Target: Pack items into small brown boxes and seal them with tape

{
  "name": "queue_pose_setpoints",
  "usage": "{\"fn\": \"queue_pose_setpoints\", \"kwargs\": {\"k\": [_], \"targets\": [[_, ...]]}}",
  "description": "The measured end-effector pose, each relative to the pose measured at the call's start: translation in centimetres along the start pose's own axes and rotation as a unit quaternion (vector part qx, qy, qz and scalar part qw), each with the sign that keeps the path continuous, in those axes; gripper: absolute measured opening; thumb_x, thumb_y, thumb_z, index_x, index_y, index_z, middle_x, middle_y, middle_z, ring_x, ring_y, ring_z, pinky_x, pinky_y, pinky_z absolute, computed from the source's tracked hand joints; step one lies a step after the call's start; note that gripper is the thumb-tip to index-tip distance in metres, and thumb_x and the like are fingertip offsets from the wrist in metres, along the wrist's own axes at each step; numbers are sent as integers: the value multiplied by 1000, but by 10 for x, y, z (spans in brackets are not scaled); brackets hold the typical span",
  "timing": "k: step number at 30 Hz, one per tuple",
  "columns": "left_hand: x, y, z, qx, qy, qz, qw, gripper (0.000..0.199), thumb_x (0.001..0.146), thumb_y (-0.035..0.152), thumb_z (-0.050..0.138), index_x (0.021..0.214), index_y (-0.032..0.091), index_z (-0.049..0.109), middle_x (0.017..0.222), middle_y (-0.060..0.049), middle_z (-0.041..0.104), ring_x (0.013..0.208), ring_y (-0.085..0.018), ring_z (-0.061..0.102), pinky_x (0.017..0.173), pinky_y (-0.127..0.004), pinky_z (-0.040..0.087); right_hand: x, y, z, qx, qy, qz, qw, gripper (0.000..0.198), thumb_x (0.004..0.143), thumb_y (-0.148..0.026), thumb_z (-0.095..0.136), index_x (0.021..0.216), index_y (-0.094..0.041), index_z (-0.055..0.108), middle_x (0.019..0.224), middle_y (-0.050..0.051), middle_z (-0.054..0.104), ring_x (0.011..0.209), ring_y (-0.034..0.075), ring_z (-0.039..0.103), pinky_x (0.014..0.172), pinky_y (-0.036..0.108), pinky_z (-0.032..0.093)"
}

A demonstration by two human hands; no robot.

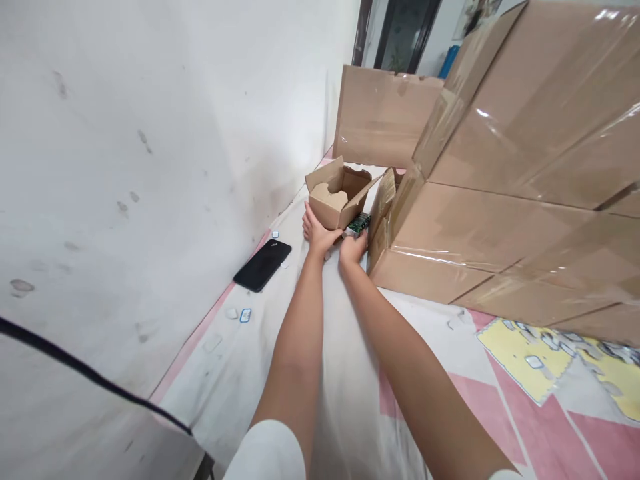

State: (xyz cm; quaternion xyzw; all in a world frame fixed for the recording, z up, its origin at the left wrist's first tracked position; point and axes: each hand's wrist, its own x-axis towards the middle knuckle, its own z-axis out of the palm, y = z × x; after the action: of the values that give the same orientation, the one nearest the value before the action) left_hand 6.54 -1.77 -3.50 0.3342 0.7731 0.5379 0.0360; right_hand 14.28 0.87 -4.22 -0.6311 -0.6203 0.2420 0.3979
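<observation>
A small cardboard box (325, 212) stands with its top flaps raised, close to the wall. My left hand (319, 233) grips its near left corner, fingers along the left side and thumb across the front. Beside it, my right hand (353, 249) is closed on a small dark green and white packet (358, 225), held against the right side of the box. Part of the packet and the right fingertips are hidden. Both arms reach straight ahead over a pale cloth (345, 373).
Large taped cardboard boxes (450, 233) rise close on the right. A cardboard panel (385, 120) stands behind. Along the wall (125, 167) lie a black phone (263, 265) and a small blue-edged tag (245, 315). Yellow mats (523, 357) with loose pieces lie at right; a black cable (90, 377) crosses lower left.
</observation>
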Motion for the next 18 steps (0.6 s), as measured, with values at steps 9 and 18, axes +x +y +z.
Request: {"fn": "queue_pose_setpoints", "kwargs": {"k": [9,18], "targets": [[8,-7,-17,-15,-1,28,999,134,59,25,86,158,23,-5,160,-18,25,151,-30,27,120,-42,32,-7,11,-2,111,-25,-25,993,60,86,-14,32,142,-5,51,134,20,63,124,23,60,104,36,46],[7,22,-79,-25,33,57,997,129,61,15,83,159,15,-2,158,-22,25,151,-29,28,121,-39,29,-30,-40,-23,261,-19,-14,965,33,89,-35,52,115,-15,53,127,17,52,115,22,56,93,35,55]]}}
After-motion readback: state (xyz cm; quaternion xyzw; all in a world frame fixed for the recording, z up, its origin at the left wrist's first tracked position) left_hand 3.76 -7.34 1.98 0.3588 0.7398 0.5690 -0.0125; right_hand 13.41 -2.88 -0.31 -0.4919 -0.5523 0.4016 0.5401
